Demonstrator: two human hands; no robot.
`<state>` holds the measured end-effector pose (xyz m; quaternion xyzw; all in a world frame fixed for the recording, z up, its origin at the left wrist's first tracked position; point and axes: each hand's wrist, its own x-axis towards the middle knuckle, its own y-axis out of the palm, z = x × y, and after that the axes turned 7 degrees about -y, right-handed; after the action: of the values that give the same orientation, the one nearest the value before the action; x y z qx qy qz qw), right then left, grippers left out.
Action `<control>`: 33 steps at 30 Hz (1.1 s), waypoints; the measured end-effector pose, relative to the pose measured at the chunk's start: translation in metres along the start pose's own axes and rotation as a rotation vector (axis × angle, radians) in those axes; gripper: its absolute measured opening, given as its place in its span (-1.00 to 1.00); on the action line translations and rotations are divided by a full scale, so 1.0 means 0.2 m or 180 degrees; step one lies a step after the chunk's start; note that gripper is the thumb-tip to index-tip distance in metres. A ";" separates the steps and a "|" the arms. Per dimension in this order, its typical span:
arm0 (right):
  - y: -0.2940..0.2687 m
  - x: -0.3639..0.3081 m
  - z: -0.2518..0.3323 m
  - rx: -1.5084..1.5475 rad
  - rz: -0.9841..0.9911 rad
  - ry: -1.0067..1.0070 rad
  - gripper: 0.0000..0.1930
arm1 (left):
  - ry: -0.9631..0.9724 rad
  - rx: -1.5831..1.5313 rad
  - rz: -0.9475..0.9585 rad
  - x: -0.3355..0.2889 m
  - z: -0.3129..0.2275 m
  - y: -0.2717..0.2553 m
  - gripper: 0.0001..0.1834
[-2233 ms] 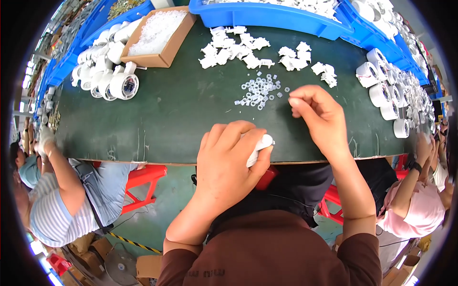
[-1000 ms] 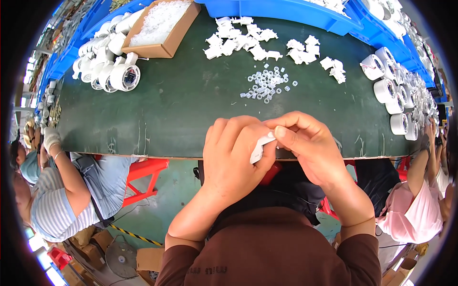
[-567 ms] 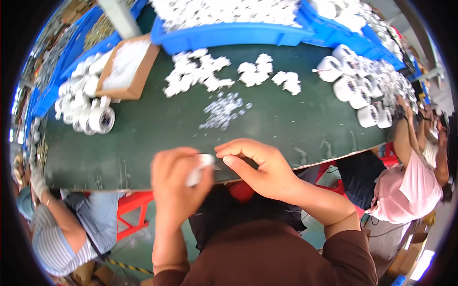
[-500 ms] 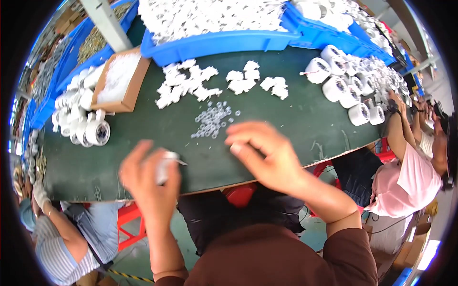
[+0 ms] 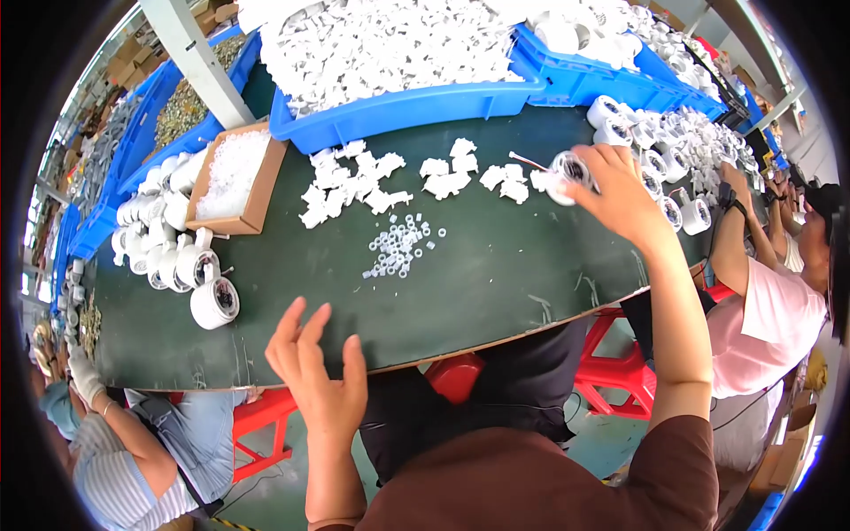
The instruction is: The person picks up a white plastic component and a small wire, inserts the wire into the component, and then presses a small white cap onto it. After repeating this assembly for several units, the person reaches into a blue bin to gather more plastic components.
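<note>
My right hand [image 5: 620, 190] is closed on a white cylindrical housing [image 5: 561, 183] at the right of the table; a thin lead pokes out on its left. My left hand [image 5: 320, 367] hangs over the table's front edge, fingers spread, holding nothing. Between the hands lies a scatter of small clear rings [image 5: 400, 248]. Beyond them sit small white plastic parts [image 5: 354, 184] in loose clusters. On the left, a white cylindrical housing [image 5: 211, 303] lies on its side at the near end of a group of similar pieces [image 5: 159, 243].
A cardboard box [image 5: 255, 208] of clear pieces stands at the left. Blue bins [image 5: 407, 119] line the back, the middle one heaped with white parts. More white housings [image 5: 651, 164] crowd the right, where a person in pink [image 5: 770, 310] works. Another person [image 5: 124, 451] sits at left.
My right hand has gone from beside the rings to the right and closed on a housing. My left hand has let go of a white piece. A housing now lies nearer at left.
</note>
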<state>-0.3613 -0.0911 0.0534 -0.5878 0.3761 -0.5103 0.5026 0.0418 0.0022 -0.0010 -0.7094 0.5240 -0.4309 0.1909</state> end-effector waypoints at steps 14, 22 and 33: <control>0.16 -0.35 0.89 0.3311 -0.0370 0.0175 -0.31 | 0.0110 -0.0988 0.1455 -0.02 -0.27 0.16 -0.51; 0.16 -0.33 0.97 0.4297 0.0616 -0.0325 -0.41 | 0.0149 -0.1566 0.0610 0.02 -0.15 0.15 -0.52; 0.06 -0.22 1.02 0.5522 0.0360 -0.0125 -0.82 | 0.0206 -0.1304 0.0486 0.05 -0.18 0.10 -0.83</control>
<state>-0.1708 -0.0086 0.0374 0.0137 -0.1257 -0.5808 0.8042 0.0021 -0.0074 0.0074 -0.6775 0.6586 -0.3223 0.0579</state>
